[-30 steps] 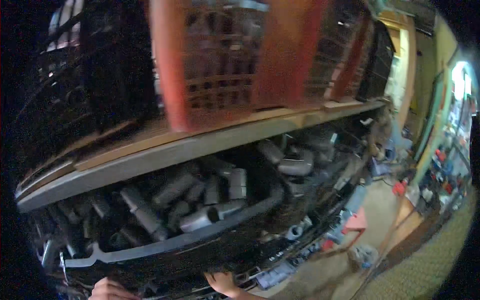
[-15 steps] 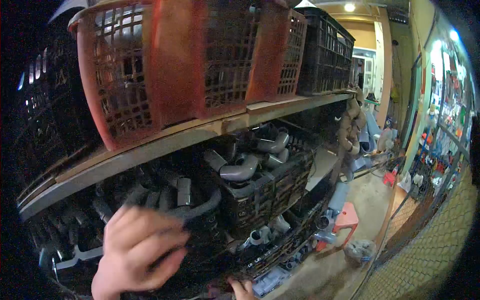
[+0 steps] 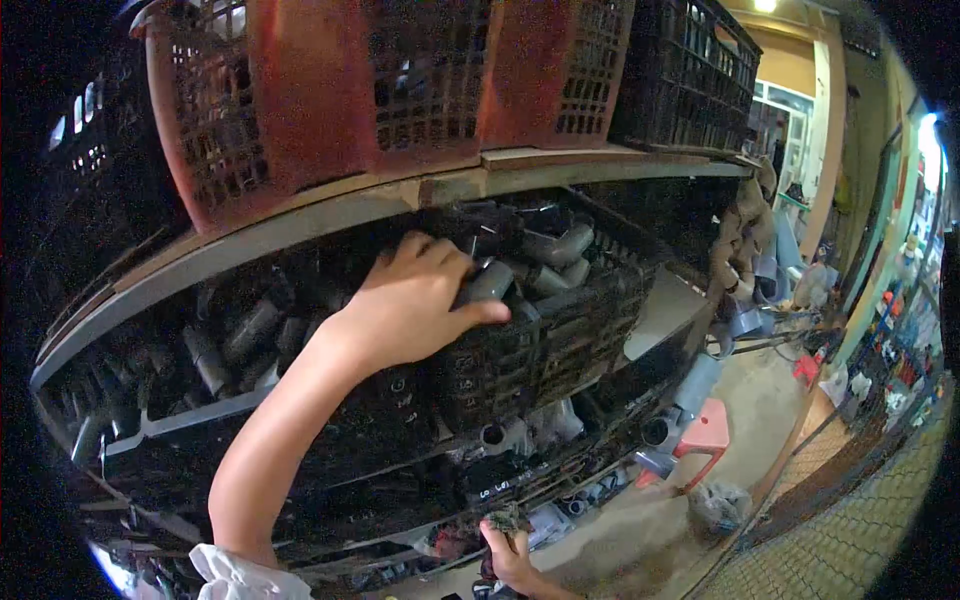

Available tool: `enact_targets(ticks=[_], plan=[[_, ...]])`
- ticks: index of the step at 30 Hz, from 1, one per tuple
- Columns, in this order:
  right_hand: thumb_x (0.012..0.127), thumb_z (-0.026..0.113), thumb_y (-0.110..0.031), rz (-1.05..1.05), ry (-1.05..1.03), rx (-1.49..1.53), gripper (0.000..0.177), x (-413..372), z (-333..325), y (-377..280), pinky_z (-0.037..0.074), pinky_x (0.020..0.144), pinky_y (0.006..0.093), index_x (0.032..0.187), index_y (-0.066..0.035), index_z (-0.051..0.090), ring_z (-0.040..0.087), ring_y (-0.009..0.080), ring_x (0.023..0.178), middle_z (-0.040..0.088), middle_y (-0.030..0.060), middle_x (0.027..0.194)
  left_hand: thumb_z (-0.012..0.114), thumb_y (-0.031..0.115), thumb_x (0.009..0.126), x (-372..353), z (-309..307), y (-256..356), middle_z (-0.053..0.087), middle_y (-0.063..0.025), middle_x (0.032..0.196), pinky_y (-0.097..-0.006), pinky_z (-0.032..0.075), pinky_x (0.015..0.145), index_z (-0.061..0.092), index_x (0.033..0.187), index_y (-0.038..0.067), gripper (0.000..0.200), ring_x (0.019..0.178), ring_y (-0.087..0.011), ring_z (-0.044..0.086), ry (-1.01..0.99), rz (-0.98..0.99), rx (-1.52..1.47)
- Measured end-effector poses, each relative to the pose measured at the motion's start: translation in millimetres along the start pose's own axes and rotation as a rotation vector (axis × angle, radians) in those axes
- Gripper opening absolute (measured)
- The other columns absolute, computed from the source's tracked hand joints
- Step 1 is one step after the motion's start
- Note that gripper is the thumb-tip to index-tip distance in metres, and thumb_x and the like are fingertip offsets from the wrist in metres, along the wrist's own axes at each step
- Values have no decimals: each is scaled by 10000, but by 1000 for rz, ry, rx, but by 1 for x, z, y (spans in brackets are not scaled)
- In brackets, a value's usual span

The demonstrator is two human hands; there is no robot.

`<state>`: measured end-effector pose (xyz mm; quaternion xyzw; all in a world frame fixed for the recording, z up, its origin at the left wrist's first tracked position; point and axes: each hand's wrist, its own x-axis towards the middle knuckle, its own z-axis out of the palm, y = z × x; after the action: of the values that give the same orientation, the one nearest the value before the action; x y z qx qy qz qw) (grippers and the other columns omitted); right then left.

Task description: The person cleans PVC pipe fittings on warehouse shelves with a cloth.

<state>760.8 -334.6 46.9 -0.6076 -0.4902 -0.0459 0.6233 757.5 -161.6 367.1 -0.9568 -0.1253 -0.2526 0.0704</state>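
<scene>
My left hand (image 3: 420,295) reaches into a black plastic crate (image 3: 500,375) on the shelf below. Its fingers curl over a grey pipe elbow (image 3: 488,283), with the thumb on the near side by the crate's rim. More grey pipe fittings (image 3: 560,245) lie just right of it in the same crate. Low in the view, my right hand (image 3: 512,562) is closed around a dark, greenish clump (image 3: 506,518); I cannot tell what it is.
A red crate (image 3: 320,90) and another black crate (image 3: 685,85) stand on the upper shelf (image 3: 240,225). Dark fittings fill the left bin (image 3: 250,330). Right of the shelving are a pink stool (image 3: 705,425), a plastic bag (image 3: 722,505) and wire mesh (image 3: 830,520).
My left hand has moved up and right from in front of the left bin to the fittings in the black crate. My right hand shows more now, with the dark clump in it.
</scene>
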Motion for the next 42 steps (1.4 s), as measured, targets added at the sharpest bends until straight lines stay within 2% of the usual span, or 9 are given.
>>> enact_targets(ticks=[5, 8, 13, 16, 21, 25, 32, 36, 42], plan=[[772, 525, -44, 550, -58, 530, 59, -5, 5, -18, 388, 642, 270, 805, -8, 557, 494, 134, 719, 550, 39, 770, 403, 383, 818, 11, 2, -1, 529, -219, 826, -419, 363, 793, 547, 846, -23, 432, 812, -359, 495, -29, -88, -79], [774, 520, -33, -188, 40, -332, 129, 1, 3, -27, 390, 665, 276, 889, 7, 561, 504, 180, 759, 550, 78, 823, 349, 382, 844, 9, -10, 0, 527, -276, 753, -419, 390, 735, 519, 779, -63, 481, 768, -382, 524, 252, -298, -469], [741, 526, 22, 281, 232, 517, 205, -16, 22, -33, 388, 695, 283, 944, 14, 556, 516, 236, 817, 550, 133, 880, 375, 399, 836, 0, -4, 5, 523, -246, 799, -423, 394, 714, 495, 826, -35, 450, 809, -382, 506, 286, -138, -137], [752, 518, 28, -45, 56, -383, 161, -28, 14, -45, 384, 630, 269, 906, 4, 561, 507, 207, 735, 551, 108, 865, 406, 386, 828, -5, -2, -1, 505, -262, 883, -409, 367, 754, 491, 878, -55, 452, 878, -408, 464, 211, -109, -103], [781, 515, -84, 952, -79, 470, 195, -43, 26, -66, 366, 608, 254, 963, -39, 571, 452, 181, 672, 537, 84, 833, 437, 393, 807, -28, -11, 3, 518, -244, 940, -385, 391, 765, 556, 782, -65, 474, 900, -359, 489, -99, -285, 43], [777, 536, -146, 613, 96, 294, 141, -78, 46, -56, 359, 611, 256, 852, -27, 556, 446, 126, 669, 517, 32, 764, 509, 313, 785, -78, -31, 0, 533, -208, 988, -328, 383, 816, 553, 907, -62, 397, 935, -323, 505, 371, 51, 31], [799, 520, -131, 724, 3, 187, 147, -79, 53, -64, 397, 651, 257, 878, -10, 551, 497, 130, 706, 540, 38, 782, 628, 281, 678, -241, -15, -25, 539, -148, 1002, -362, 384, 782, 544, 987, -14, 436, 935, -280, 505, -179, 186, -765], [805, 511, -151, 745, -338, 504, 145, -38, 52, -83, 392, 624, 231, 842, -12, 531, 476, 83, 665, 533, 8, 748, 650, 317, 682, -337, 97, -4, 305, -206, 1256, -365, 285, 945, 251, 1258, 33, 756, 1168, -318, 294, -431, -406, -1068], [789, 534, -240, 764, -974, 433, 238, -26, 74, -93, 399, 615, 266, 869, -16, 546, 506, 104, 679, 571, 47, 748, 562, 189, 769, -419, 143, 20, 602, -107, 804, -280, 418, 613, 519, 1031, 6, 323, 703, -131, 529, -445, -959, -1367]])
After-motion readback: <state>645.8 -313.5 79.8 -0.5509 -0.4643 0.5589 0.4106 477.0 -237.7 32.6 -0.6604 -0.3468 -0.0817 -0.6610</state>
